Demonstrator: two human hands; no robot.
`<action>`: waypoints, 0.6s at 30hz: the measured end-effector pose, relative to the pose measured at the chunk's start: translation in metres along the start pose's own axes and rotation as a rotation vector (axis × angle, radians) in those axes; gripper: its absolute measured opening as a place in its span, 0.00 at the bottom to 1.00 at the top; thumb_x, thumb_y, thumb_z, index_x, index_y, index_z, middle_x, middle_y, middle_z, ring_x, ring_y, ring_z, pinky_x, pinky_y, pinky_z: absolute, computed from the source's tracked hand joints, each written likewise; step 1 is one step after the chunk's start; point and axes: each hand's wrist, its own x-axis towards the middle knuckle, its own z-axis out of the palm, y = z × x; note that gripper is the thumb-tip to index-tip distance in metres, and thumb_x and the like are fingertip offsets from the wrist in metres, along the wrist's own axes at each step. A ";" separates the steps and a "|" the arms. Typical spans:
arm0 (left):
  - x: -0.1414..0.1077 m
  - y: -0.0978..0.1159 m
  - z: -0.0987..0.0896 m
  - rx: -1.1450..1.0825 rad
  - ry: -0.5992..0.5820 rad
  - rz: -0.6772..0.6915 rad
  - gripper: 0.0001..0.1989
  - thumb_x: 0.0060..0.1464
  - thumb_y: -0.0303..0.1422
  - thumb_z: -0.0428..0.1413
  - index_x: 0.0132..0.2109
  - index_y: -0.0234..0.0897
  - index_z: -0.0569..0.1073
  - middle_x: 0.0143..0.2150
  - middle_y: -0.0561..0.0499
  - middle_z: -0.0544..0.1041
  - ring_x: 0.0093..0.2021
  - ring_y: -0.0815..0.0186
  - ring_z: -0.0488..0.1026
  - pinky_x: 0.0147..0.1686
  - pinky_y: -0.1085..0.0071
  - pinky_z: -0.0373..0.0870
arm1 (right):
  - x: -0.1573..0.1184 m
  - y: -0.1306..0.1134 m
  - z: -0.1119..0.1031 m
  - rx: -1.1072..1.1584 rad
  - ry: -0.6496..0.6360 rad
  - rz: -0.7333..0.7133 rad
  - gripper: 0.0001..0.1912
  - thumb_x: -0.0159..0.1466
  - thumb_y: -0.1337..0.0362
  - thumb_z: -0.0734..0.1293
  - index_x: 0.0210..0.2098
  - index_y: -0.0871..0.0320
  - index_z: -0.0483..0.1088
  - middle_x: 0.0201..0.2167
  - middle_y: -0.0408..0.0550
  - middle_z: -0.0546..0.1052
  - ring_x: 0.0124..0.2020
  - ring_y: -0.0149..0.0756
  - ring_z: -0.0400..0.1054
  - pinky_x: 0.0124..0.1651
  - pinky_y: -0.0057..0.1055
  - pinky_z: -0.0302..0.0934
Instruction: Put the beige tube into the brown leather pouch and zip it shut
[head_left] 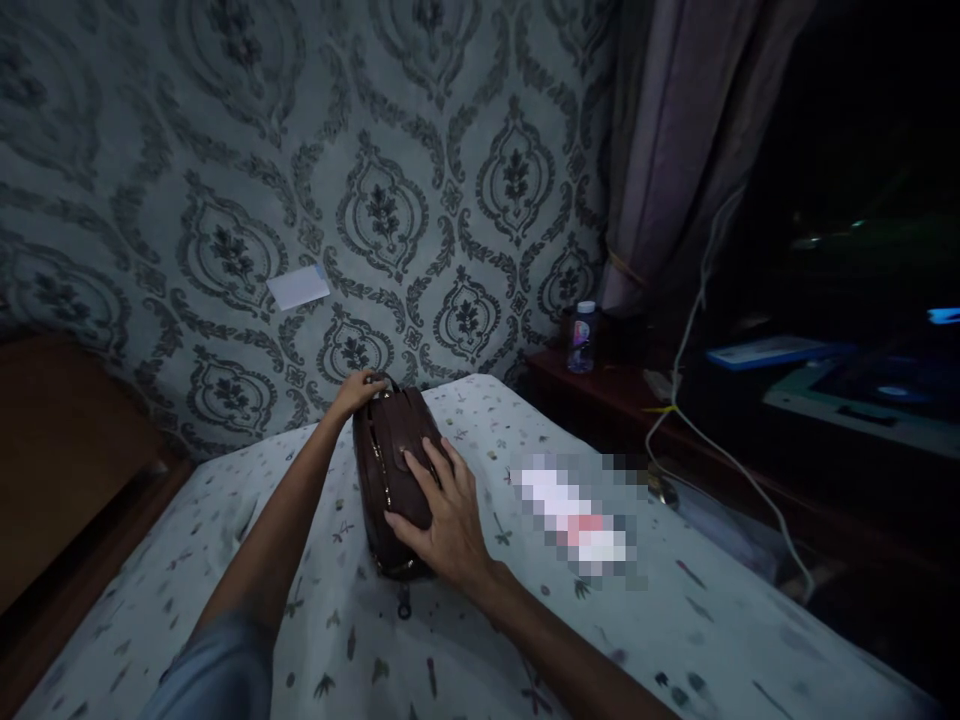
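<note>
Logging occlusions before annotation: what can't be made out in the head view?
All head view:
Brown bag: inside and underside, hidden by its own body; some surface, by the right hand.
Left hand: finger grip at the bag's far end, too small and dim.
Pixelated patch on the patterned sheet: contents masked.
Bottle: label text, too small.
Left sleeve: cut off by the bottom edge.
</note>
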 end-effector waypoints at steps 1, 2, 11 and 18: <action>0.005 0.002 0.002 0.002 -0.027 0.003 0.14 0.42 0.42 0.61 0.34 0.37 0.76 0.27 0.53 0.74 0.34 0.63 0.70 0.34 0.72 0.63 | 0.000 0.000 0.000 -0.003 -0.001 0.001 0.36 0.60 0.53 0.71 0.64 0.57 0.62 0.67 0.58 0.62 0.69 0.58 0.50 0.65 0.58 0.54; 0.009 0.004 0.005 0.005 -0.047 0.008 0.14 0.41 0.42 0.62 0.32 0.36 0.76 0.26 0.53 0.74 0.33 0.63 0.70 0.32 0.72 0.63 | 0.000 0.000 0.000 -0.006 -0.002 0.002 0.37 0.59 0.52 0.71 0.64 0.56 0.63 0.67 0.57 0.62 0.69 0.58 0.50 0.65 0.58 0.54; 0.022 0.011 0.024 0.017 -0.056 0.025 0.13 0.41 0.42 0.62 0.23 0.36 0.75 0.18 0.52 0.71 0.26 0.65 0.68 0.27 0.71 0.59 | 0.000 0.002 -0.002 -0.004 -0.017 -0.018 0.37 0.59 0.50 0.72 0.63 0.57 0.64 0.65 0.58 0.64 0.68 0.57 0.49 0.65 0.57 0.54; 0.009 0.015 0.021 -0.055 0.084 0.082 0.17 0.45 0.46 0.58 0.23 0.36 0.74 0.22 0.49 0.75 0.30 0.62 0.70 0.30 0.70 0.62 | 0.001 0.003 -0.006 0.012 -0.052 -0.018 0.36 0.62 0.50 0.69 0.65 0.57 0.61 0.66 0.57 0.63 0.69 0.57 0.49 0.65 0.58 0.54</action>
